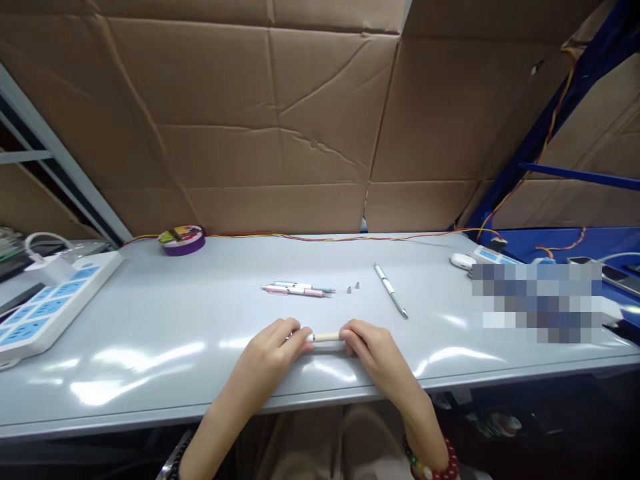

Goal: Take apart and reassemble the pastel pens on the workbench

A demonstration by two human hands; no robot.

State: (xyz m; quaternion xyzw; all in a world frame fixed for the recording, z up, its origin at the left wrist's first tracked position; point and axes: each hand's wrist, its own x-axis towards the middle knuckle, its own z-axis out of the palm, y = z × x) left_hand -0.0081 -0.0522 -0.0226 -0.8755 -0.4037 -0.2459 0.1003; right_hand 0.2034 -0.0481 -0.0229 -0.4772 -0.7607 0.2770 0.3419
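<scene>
Close to the table's front edge, my left hand (281,348) and my right hand (367,347) grip a cream and white pen (326,337) from its two ends. The pen lies level between them; both its ends are covered by my fingers. Just beyond, two pens without tips lie side by side, a pink and white one (300,291) and a blue-grey and white one (295,285). Two small metal pen tips (349,290) stand to their right. Farther right, a grey-green and white pen (391,291) with its tip on lies slanted.
At the left stands a white power strip (53,303) with a plugged-in charger. A round purple tin (182,241) sits at the back left, by a red and yellow cable (300,237). Another power strip (495,255) and a blurred patch are at the right. Cardboard (280,133) walls the back.
</scene>
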